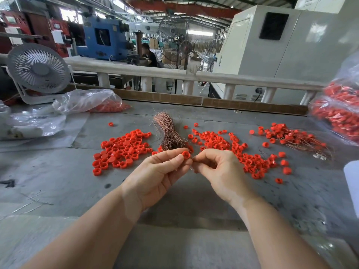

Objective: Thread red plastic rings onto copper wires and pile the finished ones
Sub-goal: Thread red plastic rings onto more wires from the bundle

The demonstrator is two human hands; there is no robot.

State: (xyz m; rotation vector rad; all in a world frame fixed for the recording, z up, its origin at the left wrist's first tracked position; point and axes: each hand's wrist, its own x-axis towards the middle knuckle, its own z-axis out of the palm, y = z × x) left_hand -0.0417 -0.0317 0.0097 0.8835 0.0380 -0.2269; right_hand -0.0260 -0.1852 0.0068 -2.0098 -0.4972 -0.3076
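Red plastic showed at the tips of the left hand (157, 171), which pinched one ring (186, 154) between thumb and forefinger, while the right hand (215, 167), touching it from the right, had its fingers curled to pinch what looked like a thin copper wire (191, 168), too fine to be sure of. Just beyond both hands lay the wire bundle (168, 133), with loose rings (122, 148) beyond the left hand and the finished pile (289, 135) well beyond the right. Threading seemed in hand; next the wire end would need guiding through the ring.
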